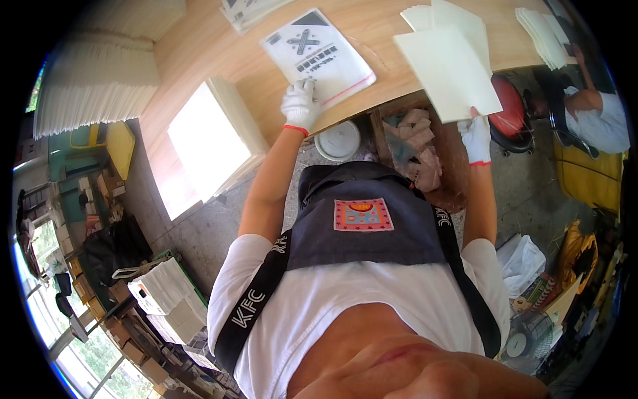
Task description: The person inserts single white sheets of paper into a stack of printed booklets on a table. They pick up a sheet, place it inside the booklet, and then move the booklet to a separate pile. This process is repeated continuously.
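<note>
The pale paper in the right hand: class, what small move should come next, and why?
Probably draw the pale paper left toward the printed paper: the right hand holds its near edge, and the left hand touches the printed paper.

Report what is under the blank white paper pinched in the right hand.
Beneath the blank white paper, more blank sheets show past its far edge, on the wooden tabletop. Their covered parts and exact number cannot be seen.
</note>
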Demonstrator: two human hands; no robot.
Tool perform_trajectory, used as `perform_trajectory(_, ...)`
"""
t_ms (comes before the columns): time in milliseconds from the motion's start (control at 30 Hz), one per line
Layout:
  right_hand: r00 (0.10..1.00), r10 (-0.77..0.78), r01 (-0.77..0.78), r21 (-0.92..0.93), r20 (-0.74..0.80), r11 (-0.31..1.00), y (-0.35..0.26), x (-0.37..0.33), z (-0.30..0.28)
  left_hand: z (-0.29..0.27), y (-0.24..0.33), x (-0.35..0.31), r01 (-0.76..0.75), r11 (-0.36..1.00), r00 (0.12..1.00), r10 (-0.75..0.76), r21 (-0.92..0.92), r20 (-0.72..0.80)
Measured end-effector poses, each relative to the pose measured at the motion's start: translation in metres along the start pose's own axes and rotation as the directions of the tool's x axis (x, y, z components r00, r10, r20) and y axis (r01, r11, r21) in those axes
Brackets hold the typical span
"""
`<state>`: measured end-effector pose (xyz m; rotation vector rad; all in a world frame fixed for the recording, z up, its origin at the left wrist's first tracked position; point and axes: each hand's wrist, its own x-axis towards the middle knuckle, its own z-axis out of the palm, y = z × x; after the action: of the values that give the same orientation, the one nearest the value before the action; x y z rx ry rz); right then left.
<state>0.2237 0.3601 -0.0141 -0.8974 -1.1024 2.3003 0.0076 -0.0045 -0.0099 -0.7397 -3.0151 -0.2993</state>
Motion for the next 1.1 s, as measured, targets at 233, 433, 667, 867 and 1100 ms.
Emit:
perform_trajectory(233,0.867,0.383,-0.306,-0.265,0.319,0.914,0.010,-0.075,0.035,0.000,-0.001,-0.003,-0.037,0.999,0.999,0.036,-0.006,-0.026)
perform_trajectory(433,0.880,0.427,-0.408,-0.129,0.209,0.904,0.053,-0.068,0.036,-0.002,-0.008,-0.004,-0.092,0.994,0.988,0.084,-0.058,-0.130)
perform_trajectory(667,0.864,0.454,-0.490,0.161,0.217,0.857,0.082,-0.082,0.046,-0.009,-0.018,-0.004,-0.089,0.792,0.991,0.008,-0.604,-0.136)
perform_trajectory(867,0.844,0.457,-0.508,0.142,0.281,0.850,0.094,-0.104,0.075,-0.011,-0.004,-0.025,-0.167,0.792,0.970,0.025,-0.588,-0.242)
perform_trajectory(1100,0.876,0.454,-0.462,0.013,0.163,0.887,0.088,-0.132,0.103,0.024,0.063,-0.039,-0.035,-0.214,0.764,-0.636,-0.976,0.112)
